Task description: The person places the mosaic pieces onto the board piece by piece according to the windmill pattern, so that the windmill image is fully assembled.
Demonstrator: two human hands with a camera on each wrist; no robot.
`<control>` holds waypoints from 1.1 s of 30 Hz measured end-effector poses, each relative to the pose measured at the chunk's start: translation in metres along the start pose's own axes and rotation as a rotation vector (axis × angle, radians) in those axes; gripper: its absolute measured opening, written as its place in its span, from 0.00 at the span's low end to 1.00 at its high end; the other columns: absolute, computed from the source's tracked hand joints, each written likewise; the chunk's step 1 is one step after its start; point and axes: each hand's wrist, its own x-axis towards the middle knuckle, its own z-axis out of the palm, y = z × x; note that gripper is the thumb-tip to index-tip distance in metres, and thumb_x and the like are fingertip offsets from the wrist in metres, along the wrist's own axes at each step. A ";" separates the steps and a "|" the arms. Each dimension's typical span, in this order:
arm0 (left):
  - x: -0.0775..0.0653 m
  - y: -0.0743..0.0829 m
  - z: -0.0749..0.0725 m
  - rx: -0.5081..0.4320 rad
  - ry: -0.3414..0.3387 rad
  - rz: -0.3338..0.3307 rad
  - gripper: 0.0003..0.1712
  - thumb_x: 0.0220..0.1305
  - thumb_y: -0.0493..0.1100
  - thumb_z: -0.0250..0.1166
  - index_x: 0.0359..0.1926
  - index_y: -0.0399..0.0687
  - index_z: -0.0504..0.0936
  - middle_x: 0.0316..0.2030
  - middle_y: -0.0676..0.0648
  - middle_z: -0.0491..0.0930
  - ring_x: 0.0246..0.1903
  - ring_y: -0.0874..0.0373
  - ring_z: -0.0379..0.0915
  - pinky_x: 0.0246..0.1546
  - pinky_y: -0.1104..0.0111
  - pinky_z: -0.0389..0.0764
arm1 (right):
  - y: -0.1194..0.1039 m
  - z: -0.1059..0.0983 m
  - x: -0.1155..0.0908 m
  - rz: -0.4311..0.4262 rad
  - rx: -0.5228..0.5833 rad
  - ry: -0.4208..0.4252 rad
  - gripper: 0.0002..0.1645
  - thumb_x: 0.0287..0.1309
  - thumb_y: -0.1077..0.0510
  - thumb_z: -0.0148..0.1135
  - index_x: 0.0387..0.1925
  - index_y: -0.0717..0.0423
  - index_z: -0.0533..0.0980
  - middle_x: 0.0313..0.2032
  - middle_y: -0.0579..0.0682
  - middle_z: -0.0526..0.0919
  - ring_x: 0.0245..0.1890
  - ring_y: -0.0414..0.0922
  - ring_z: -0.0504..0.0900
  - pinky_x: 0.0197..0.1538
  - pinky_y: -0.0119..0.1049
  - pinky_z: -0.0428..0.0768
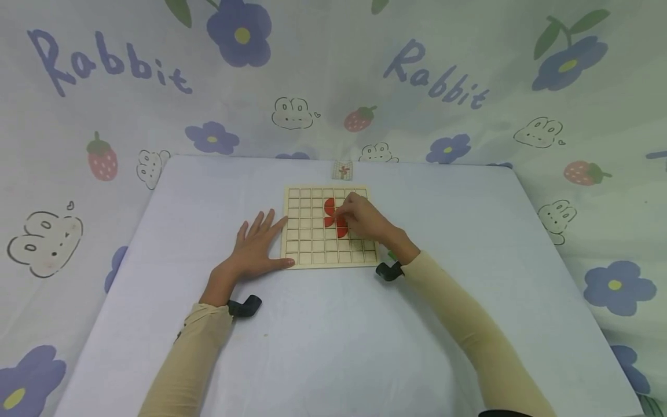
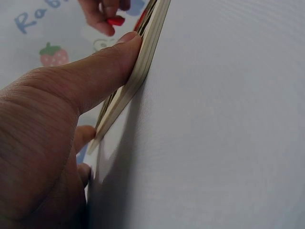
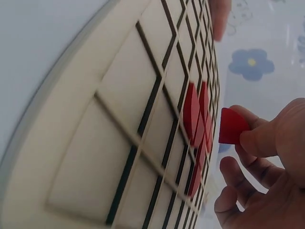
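Note:
A pale wooden grid board (image 1: 305,243) lies on the white table, with several red pieces (image 1: 329,205) set in its squares right of centre. My right hand (image 1: 366,219) is over these pieces. Between thumb and forefinger it pinches a red quarter-circle piece (image 3: 232,127), held up off the grid in the right wrist view. With fingers spread straight, my left hand (image 1: 253,252) rests at the board's left side. Its thumb (image 2: 107,67) lies on the near left corner and a fingertip touches the left edge.
A small card (image 1: 342,170) with a red pattern on a grid lies behind the board, near the table's back edge. Something small and green (image 1: 392,255) shows by my right wrist. A patterned cloth (image 1: 323,69) hangs behind the table.

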 end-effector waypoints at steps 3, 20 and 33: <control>0.000 -0.001 0.001 -0.001 -0.001 0.003 0.64 0.51 0.74 0.66 0.79 0.57 0.45 0.77 0.41 0.33 0.75 0.43 0.22 0.68 0.44 0.25 | -0.009 0.006 0.008 -0.062 -0.079 -0.019 0.17 0.66 0.72 0.53 0.43 0.58 0.86 0.38 0.51 0.74 0.39 0.47 0.70 0.45 0.37 0.72; 0.000 -0.002 0.003 0.003 0.000 0.010 0.64 0.51 0.76 0.64 0.79 0.57 0.45 0.77 0.42 0.33 0.75 0.43 0.22 0.68 0.44 0.25 | -0.029 0.029 0.039 -0.034 -0.254 -0.081 0.25 0.70 0.65 0.53 0.65 0.50 0.71 0.41 0.44 0.81 0.44 0.43 0.77 0.50 0.36 0.74; 0.000 -0.002 0.002 -0.012 0.023 0.031 0.63 0.52 0.75 0.65 0.79 0.56 0.45 0.77 0.40 0.34 0.75 0.42 0.23 0.68 0.43 0.26 | -0.030 0.028 0.036 0.060 -0.232 -0.001 0.12 0.61 0.48 0.68 0.42 0.49 0.87 0.30 0.42 0.78 0.29 0.39 0.74 0.29 0.32 0.75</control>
